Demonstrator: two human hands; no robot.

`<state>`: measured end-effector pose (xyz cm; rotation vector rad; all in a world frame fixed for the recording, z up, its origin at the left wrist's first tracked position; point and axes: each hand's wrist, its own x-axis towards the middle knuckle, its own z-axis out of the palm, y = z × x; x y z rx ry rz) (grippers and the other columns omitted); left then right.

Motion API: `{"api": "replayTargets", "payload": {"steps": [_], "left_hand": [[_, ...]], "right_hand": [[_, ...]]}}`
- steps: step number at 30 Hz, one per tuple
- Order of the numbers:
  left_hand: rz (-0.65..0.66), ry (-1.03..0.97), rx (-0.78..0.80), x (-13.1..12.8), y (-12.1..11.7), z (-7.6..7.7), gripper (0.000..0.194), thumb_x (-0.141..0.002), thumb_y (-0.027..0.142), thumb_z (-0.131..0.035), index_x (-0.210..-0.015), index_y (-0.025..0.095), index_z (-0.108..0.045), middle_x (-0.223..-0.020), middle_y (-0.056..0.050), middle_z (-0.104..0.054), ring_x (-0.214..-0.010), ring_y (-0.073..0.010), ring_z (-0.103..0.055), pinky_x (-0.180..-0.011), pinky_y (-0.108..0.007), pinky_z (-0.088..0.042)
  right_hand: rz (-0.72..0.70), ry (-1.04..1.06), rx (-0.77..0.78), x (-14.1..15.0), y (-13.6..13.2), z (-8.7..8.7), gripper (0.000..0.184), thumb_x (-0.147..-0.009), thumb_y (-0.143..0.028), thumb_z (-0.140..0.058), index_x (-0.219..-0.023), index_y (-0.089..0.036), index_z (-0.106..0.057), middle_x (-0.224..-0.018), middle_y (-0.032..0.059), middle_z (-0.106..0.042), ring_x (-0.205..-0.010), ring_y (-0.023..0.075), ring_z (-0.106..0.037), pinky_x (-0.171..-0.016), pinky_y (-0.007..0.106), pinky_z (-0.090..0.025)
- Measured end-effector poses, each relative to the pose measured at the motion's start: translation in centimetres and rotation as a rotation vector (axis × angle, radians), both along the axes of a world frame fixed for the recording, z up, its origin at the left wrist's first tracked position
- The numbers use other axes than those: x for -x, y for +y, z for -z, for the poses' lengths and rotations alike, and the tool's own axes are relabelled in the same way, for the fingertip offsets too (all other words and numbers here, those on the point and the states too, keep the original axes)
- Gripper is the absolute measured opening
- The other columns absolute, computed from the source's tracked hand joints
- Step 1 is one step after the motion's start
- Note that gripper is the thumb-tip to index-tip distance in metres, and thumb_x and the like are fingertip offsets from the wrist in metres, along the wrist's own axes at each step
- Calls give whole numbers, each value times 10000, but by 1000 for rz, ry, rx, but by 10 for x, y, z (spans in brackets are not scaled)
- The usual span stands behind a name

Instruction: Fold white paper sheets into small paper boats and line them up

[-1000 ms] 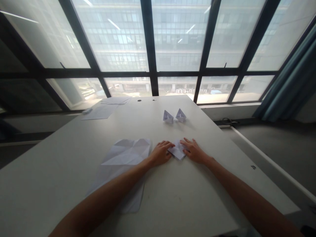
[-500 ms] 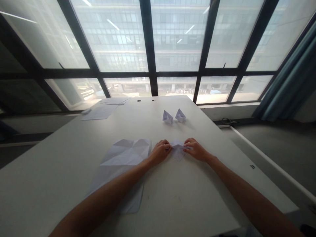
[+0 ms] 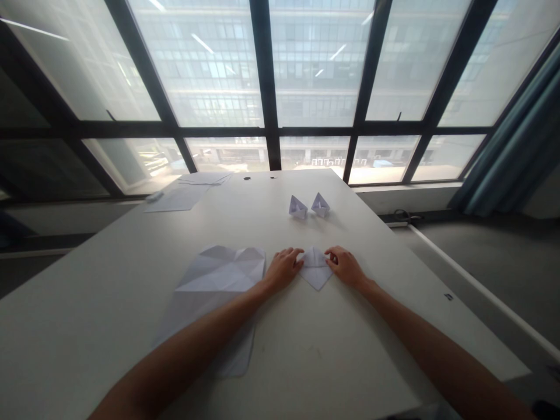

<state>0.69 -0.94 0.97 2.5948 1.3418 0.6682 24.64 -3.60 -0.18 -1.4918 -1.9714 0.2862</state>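
A small folded white paper [image 3: 317,273] lies on the white table between my hands, a diamond shape with a crease across its middle. My left hand [image 3: 285,265] is at its left corner, fingers closed on the edge. At the opposite corner, my right hand [image 3: 343,265] has thumb and fingers curled together on the paper's edge. Beyond them stand two folded paper boats, the left boat [image 3: 298,207] and the right boat [image 3: 321,205], close together. A creased paper sheet [image 3: 219,271] lies to the left, partly under my left forearm.
The white table [image 3: 350,361] reaches toward the large windows [image 3: 312,64]. Several flat paper sheets [image 3: 175,199] lie at its far left. A blue curtain [image 3: 507,134] hangs at the right, and a white pipe [image 3: 476,280] runs along the floor there.
The folded paper has gone from raised and bunched between my fingers to a flatter diamond on the table. My hands have stayed at its two sides.
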Motion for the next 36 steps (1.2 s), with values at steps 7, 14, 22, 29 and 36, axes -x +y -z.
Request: {"api": "replayTargets", "payload": {"steps": [7,14,22,29,36], "left_hand": [[311,117,-61,0,-3,2,431,-1033,345,-332,-1449,279,-424,-1507,-45,-424,-1409,-218,-334,-1144,-417,-260],[431,262,15,1,-7,2,640,-1011,535,-294,-1556,229,-157,-1600,-96,-200,-1481,-248,-163,-1181,-449,-131],[423,313,15,0,-7,1,730,-993,596,-258,-1564,194,-45,-1613,-113,-109,-1492,-244,-92,-1184,-439,-88],[398,319,23,0,-6,3,762,-987,617,-228,-1562,157,-33,-1609,-133,-122,-1494,-233,-81,-1184,-432,-63],[433,289,8,0,-6,1,685,-991,585,-299,-1555,222,-158,-1609,-107,-180,-1486,-283,-119,-1175,-483,-118]], "right_hand": [[-78,-156,-76,6,-5,-7,301,-876,-117,-512,-1102,-196,-695,-1061,77,-644,-1025,200,-560,-944,311,-422],[-169,-248,-90,19,-11,-9,364,-966,-212,-419,-1267,-188,-623,-1314,100,-605,-1255,220,-492,-1072,373,-349],[-262,-342,149,24,-15,-5,652,-1013,-499,-251,-1540,-117,-211,-1587,127,-220,-1479,247,-165,-1191,485,-105],[-259,-319,151,24,-16,-4,656,-1008,-500,-270,-1532,-105,-237,-1583,137,-226,-1477,247,-174,-1190,488,-126],[-185,-122,-18,18,-1,-3,377,-955,-238,-440,-1283,-181,-617,-1323,123,-611,-1245,227,-532,-1078,402,-371]]}}
